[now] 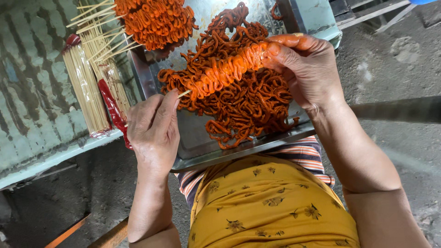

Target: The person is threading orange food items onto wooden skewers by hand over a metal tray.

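My left hand (pixel 154 131) pinches the bare end of a thin wooden skewer (pixel 183 93) over a metal tray (pixel 193 142). Orange marinated strips (pixel 227 69) are threaded along that skewer. My right hand (pixel 305 66), stained orange, grips the far end of the loaded skewer and presses on the strips. Under it, a loose heap of curled orange-red strips (pixel 243 105) fills the tray. The tray rests on my lap, against a yellow flowered garment (pixel 271 206).
A pile of finished skewers (pixel 154 20) lies at the tray's far left. Bundles of bare bamboo sticks (pixel 89 78) in clear wrap with red bands lie on a pale green surface (pixel 36 101) at left. Bare grey ground (pixel 395 55) lies right and below.
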